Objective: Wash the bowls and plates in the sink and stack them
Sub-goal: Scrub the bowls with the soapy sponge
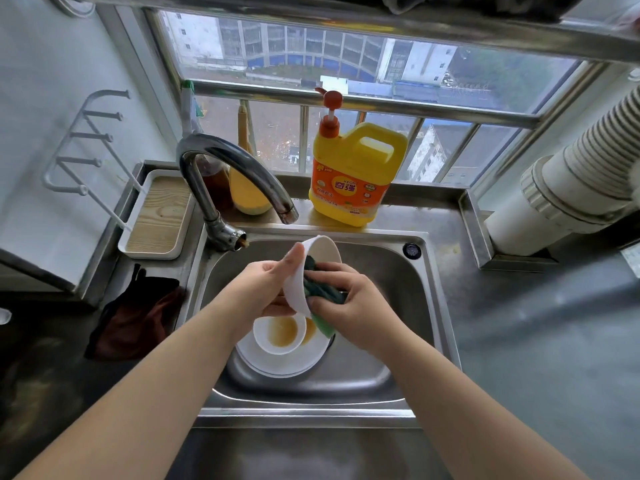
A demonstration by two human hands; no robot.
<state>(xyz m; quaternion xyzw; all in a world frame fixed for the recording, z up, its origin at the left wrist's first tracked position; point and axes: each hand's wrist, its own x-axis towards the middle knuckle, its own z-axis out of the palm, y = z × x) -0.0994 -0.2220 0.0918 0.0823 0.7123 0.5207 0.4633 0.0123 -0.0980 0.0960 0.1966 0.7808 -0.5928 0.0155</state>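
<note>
From my remote screen I saw both hands working over the steel sink (420, 289). The left hand (265, 289) held a white bowl (320, 258) tilted on its side above the basin, with the thumb lying along the rim and the other fingers curled around the outer wall. The right hand (349, 306) pinched a green sponge (322, 296), its fingers bent and closed on it, and pressed the sponge inside the bowl, against the lower part of the inner wall.

Under the hands, at the bottom of the sink, a smaller white bowl (280, 336) with brown sauce marks stood on a stack of white plates (277, 365). How many plates were in the stack, I could not tell.

The faucet (228, 174) curved over the back left corner of the sink. A yellow detergent bottle (353, 178) with a red pump stood on the ledge behind the sink. A dark red cloth (135, 320) lay on the counter left of the sink, and a white tray (156, 216) was behind it.
</note>
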